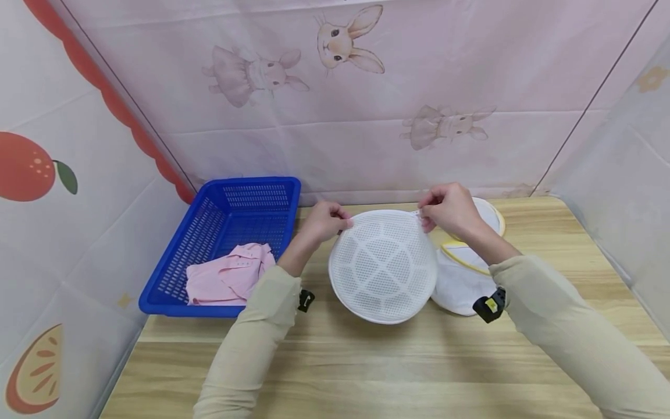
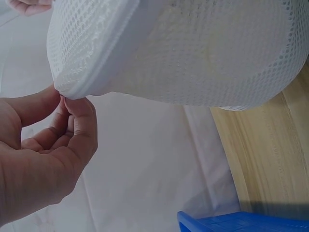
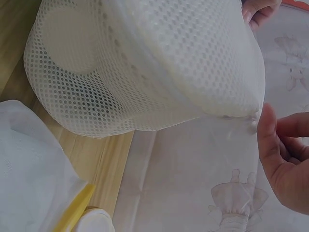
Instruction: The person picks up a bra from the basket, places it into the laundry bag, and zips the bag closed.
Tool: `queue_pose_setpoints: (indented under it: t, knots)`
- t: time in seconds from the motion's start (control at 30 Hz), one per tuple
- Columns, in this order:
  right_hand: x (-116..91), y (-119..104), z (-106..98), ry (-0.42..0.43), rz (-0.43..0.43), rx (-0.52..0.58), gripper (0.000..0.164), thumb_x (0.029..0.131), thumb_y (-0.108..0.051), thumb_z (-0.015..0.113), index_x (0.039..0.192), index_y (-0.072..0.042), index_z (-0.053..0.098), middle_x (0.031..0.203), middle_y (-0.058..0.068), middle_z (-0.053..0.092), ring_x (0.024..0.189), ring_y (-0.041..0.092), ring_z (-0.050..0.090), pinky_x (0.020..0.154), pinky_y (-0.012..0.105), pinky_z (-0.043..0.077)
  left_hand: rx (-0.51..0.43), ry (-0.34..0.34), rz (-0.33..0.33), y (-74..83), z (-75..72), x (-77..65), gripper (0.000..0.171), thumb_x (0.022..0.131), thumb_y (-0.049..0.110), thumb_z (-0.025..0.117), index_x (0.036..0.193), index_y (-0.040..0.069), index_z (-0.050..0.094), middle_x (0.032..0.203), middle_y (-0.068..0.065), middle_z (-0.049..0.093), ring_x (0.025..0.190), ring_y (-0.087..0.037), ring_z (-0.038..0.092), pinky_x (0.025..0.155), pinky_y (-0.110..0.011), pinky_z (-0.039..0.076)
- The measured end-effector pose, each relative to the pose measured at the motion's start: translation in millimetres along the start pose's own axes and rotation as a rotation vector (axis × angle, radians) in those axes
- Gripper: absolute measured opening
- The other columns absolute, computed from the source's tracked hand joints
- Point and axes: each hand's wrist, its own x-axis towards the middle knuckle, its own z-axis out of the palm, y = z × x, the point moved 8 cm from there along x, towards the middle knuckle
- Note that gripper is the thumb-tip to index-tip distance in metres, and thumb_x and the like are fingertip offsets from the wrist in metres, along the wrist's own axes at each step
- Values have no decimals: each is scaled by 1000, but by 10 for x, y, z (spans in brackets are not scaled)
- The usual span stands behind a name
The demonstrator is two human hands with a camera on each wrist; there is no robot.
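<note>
A round white mesh laundry bag (image 1: 384, 265) is held up in front of the wall, its circular end facing the head camera. My left hand (image 1: 325, 221) pinches the bag's upper left rim between thumb and forefinger. At the upper right rim, my right hand (image 1: 449, 210) pinches the edge by the end of the zipper (image 3: 231, 116). Through the mesh in the right wrist view, a pale round shape (image 3: 70, 38) shows at the bag's far end. Both wrists wear small black devices.
Left of the bag stands a blue slotted basket (image 1: 152, 304) with a folded pink garment (image 1: 232, 273) inside. Behind my right forearm lie a white mesh bag with yellow trim (image 1: 460, 285) and a white round piece (image 1: 487, 214). Fabric walls enclose the wooden table (image 1: 366, 372).
</note>
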Motion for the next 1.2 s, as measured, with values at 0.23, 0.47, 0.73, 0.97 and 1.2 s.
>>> queue_pose_setpoints:
  t: [0.23,0.47,0.73,0.97,1.2]
  knots:
    - [10,23,-7,6,-6,-12,7,81,5,58,82,11,60,63,12,59,47,16,59,49,29,53,8,19,-2,-2,-15,-3,8,82,5,65,84,-2,63,79,-8,57,68,-15,51,57,-20,44]
    - [19,87,-7,-1,17,-13,6,81,5,57,83,10,60,64,11,58,48,16,59,51,30,54,-16,49,-6,-22,-34,14,7,82,4,65,83,-3,63,79,-9,58,68,-15,51,57,-20,44]
    - [21,93,-24,-7,28,-38,6,81,4,57,82,9,59,63,11,58,48,17,59,50,29,54,-22,54,-27,-30,-24,29,7,83,6,65,83,0,63,80,-9,58,72,-18,52,58,-21,44]
    - [9,113,-46,-5,19,-51,5,80,4,57,81,9,59,61,10,57,47,17,58,49,29,53,-38,73,-36,-62,-34,56,7,83,6,65,82,-1,64,80,-9,57,73,-20,53,58,-21,44]
    - [7,104,-29,-11,17,-3,6,81,6,57,84,12,59,62,10,58,48,16,59,51,28,53,-50,58,-41,-93,-49,65,8,84,6,64,85,-2,64,83,-10,58,85,-30,57,60,-22,45]
